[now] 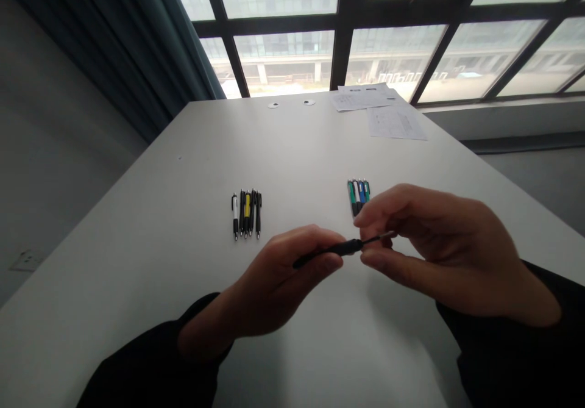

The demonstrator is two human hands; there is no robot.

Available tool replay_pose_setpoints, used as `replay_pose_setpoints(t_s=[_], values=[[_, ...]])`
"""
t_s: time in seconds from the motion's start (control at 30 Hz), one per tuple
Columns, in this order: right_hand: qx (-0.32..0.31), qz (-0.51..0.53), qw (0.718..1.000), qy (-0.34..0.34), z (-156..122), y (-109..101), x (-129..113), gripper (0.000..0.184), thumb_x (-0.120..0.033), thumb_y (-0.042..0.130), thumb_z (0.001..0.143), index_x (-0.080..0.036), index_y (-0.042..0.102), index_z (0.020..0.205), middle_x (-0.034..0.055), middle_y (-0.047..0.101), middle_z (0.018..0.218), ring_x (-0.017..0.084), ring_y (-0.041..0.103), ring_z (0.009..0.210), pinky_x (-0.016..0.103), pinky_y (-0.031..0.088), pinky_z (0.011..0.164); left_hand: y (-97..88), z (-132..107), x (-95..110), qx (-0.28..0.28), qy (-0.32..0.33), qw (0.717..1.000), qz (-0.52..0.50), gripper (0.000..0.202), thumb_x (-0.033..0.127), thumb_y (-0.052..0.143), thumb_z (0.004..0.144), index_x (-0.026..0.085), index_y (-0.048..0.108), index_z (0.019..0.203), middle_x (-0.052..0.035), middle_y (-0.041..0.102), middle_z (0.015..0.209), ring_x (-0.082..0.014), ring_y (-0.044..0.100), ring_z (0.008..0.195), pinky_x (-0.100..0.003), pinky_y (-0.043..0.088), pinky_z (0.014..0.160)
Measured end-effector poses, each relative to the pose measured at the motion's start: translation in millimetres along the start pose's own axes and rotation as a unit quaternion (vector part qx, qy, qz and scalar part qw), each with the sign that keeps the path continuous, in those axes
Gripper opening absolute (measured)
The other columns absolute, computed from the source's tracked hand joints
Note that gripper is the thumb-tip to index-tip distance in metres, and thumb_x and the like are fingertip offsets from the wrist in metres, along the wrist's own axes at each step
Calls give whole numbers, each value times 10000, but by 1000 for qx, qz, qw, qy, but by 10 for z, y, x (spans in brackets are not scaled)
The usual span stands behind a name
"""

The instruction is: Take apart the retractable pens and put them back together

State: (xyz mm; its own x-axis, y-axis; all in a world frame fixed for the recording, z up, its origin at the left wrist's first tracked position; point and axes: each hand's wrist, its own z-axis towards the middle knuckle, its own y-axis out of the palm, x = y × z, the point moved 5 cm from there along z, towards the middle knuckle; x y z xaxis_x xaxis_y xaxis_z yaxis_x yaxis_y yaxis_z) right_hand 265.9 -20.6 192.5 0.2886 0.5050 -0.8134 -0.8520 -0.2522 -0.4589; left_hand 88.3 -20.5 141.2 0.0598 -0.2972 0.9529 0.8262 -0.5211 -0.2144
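My left hand [292, 268] is closed around the dark barrel of a pen [345, 247], held nearly level above the table and pointing right. From the barrel's right end sticks a thin refill [377, 238]. My right hand [434, 249] has its fingers curled around this refill, thumb below and index finger above; the exact contact is hard to make out. Beyond my right fingers lies a row of several pens [359, 194] in green, white and blue, partly hidden by the hand. Farther left is a second group of pens [247, 213], mostly black, with one white and one yellow.
The white table [137, 231] reaches to the window. Printed sheets of paper [395, 121] lie at its far right corner. Two small white discs with dark centres [309, 102] sit near the far edge. A dark curtain [183, 48] hangs at the left.
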Motion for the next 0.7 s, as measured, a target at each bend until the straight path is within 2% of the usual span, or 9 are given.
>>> replay_pose_setpoints(t_s=[0.17, 0.33, 0.53, 0.7], values=[[0, 2, 1000, -21, 8, 13, -43, 103, -144, 720, 857, -227, 696, 914, 8, 698, 786, 145, 652, 678, 281, 522, 580, -20, -6, 21, -9, 6, 1000, 20, 135, 272, 563, 995, 197, 669, 1030, 0, 646, 879, -93, 541, 751, -204, 442, 695], [4, -32, 999, -20, 21, 9, -90, 29, -202, 696, 894, -220, 719, 892, -5, 673, 710, 121, 605, 591, 273, 488, 543, -41, -2, 20, -2, 11, 999, 39, 135, 262, 572, 991, 198, 674, 1051, 4, 646, 892, -93, 560, 779, -200, 448, 720], [12, -64, 998, 3, 22, -10, -82, 92, -251, 690, 909, -222, 727, 830, -20, 647, 641, 107, 575, 537, 255, 453, 491, -64, 3, 1, 7, 14, 997, 70, 166, 271, 592, 978, 202, 707, 1076, -8, 644, 866, -110, 582, 768, -222, 453, 717], [1, -92, 995, -21, 30, -3, -92, 79, -214, 671, 917, -215, 709, 848, -26, 645, 663, 93, 577, 556, 237, 456, 518, -74, 3, -18, 25, 8, 996, 80, 170, 271, 627, 958, 222, 737, 1079, -15, 672, 881, -119, 613, 789, -228, 465, 723]])
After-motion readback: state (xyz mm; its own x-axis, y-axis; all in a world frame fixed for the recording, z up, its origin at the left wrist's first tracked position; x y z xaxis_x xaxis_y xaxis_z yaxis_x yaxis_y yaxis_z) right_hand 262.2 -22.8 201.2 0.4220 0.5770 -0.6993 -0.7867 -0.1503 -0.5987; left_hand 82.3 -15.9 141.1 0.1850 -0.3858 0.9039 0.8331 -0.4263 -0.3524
